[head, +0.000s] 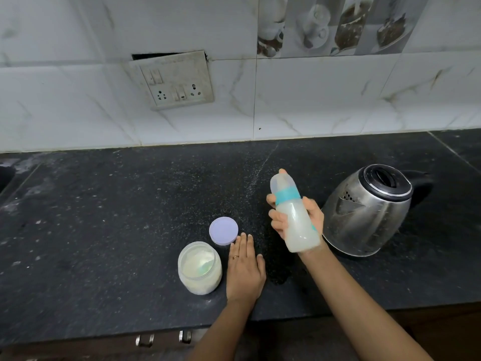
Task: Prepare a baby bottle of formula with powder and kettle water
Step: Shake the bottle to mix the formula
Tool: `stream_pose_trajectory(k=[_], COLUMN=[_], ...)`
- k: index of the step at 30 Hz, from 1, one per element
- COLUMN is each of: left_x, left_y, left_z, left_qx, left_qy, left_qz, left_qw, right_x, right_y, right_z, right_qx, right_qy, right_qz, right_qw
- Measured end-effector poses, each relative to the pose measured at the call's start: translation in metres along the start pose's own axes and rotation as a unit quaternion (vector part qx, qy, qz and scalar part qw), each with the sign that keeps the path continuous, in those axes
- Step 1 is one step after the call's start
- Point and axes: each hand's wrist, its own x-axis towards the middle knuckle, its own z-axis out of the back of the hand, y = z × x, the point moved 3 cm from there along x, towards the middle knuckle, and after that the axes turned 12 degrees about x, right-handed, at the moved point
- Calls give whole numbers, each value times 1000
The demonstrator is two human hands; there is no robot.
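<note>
My right hand (311, 217) grips a capped baby bottle (295, 217) with a teal collar, filled with milky white liquid, held tilted above the black counter (104, 217). My left hand (244, 267) rests flat on the counter, fingers straight, holding nothing. Just left of that hand stands an open jar of white formula powder (200, 268) with a scoop inside. The jar's lilac lid (223, 231) lies flat on the counter behind it. A steel electric kettle (367, 212) with its black lid down stands right of the bottle.
A tiled wall with a switch and socket panel (177, 80) rises behind the counter. Drawer handles (164, 338) show below the front edge. Spilled specks dot the counter near the middle.
</note>
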Motion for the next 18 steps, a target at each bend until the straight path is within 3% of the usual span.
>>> stream_pose_trajectory(k=[3,4,6,9,12,13,15,18], left_x=[0,0,1,2,1,1,1,1], left_y=[1,1,0,0,1,1,0,1], left_z=[0,-1,0,-2,-2,-2,-1,-2], left_qx=[8,8,6,11,14,15,11,11], left_qy=[1,4,4,2,4,4,4,3], left_qz=[0,-1,-4,-3,-6,-7,-7,-4], left_qw=[1000,1000,1000,1000,1000,1000,1000,1000], right_x=[5,7,0,-7,-3,-1,-4,-9], right_y=[3,3,-6,-5,1,5,7,11], right_z=[9,11,4,-3,0,4,8,4], right_qx=[156,201,135,25,97,124,60,-23], right_qy=[-68,-40,4,37,2,27,60,39], right_qz=[26,6,-39,-17,-21,-35,-51,-25], right_qw=[985,979,990,999,995,991,995,999])
